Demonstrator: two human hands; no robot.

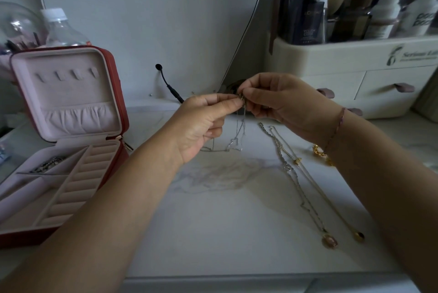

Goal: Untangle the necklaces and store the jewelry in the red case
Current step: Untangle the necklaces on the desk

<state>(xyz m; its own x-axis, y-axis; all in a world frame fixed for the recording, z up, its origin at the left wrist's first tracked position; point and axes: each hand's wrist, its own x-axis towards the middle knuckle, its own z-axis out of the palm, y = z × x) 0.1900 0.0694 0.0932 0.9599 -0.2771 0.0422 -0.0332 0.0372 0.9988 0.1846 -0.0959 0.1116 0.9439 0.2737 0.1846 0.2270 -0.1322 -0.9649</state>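
My left hand (201, 124) and my right hand (282, 103) pinch the top of a thin silver necklace (238, 137) between them above the table; its chain hangs down and its lower loop rests on the marble top. Two more necklaces lie stretched out at the right: a silver one with a pink pendant (330, 241) and a gold one with a dark pendant (359, 236). Gold earrings (318, 150) lie beside my right wrist. The red case (111, 112) stands open at the left, pink-lined, with a dark chain (48, 164) in a back compartment.
A cream drawer organiser (355, 72) loaded with cosmetic bottles fills the back right. A black cable plug (169, 85) sticks out by the mirror base. A clear plastic bottle (62, 28) stands behind the case. The table's front edge (237, 279) runs along the bottom.
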